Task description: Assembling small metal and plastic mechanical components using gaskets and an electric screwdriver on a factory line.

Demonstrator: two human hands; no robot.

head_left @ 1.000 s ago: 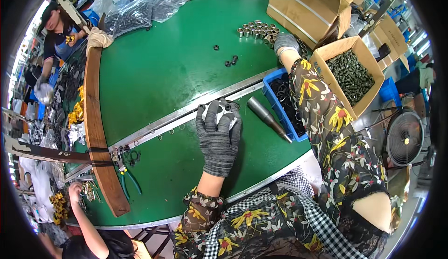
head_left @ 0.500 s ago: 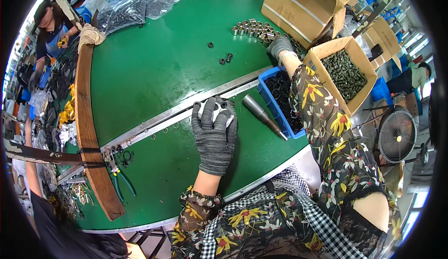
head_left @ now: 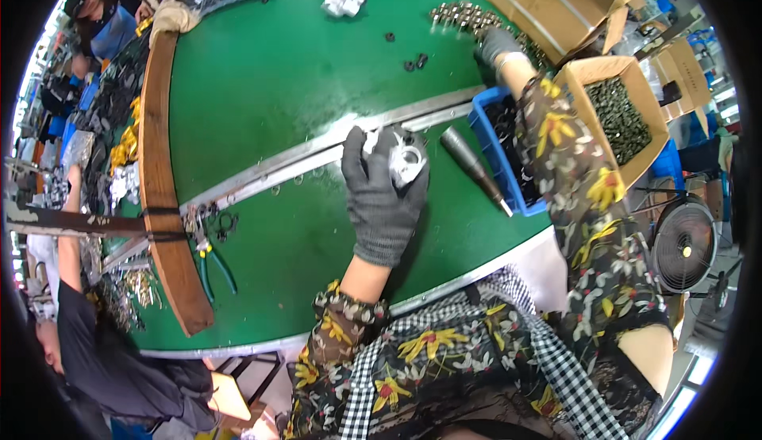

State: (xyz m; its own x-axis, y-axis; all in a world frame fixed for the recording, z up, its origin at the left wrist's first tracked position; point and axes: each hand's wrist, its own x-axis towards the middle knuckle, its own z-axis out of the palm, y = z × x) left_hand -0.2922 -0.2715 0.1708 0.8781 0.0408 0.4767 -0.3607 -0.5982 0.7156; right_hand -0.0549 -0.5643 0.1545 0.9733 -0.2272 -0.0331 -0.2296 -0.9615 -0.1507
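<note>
The gloved left hand (head_left: 384, 194) lies mid-worktop, fingers curled around a small silvery part (head_left: 406, 162) beside the metal rail (head_left: 317, 154). The right hand (head_left: 498, 43) reaches the far edge's metal pieces (head_left: 464, 16), its fingers apparently curled; bare green worktop (head_left: 270, 67) lies between.

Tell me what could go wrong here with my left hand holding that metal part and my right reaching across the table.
1. The left hand holds the small silver metal part loosely on gloved fingers, above the metal rail; it might slip and roll off.
2. The right hand reaches far out to the cluster of small metal pieces; the sleeve passing over the blue bin could snag or tip it.
3. The metal tool lies beside that bin and could be knocked.
</note>
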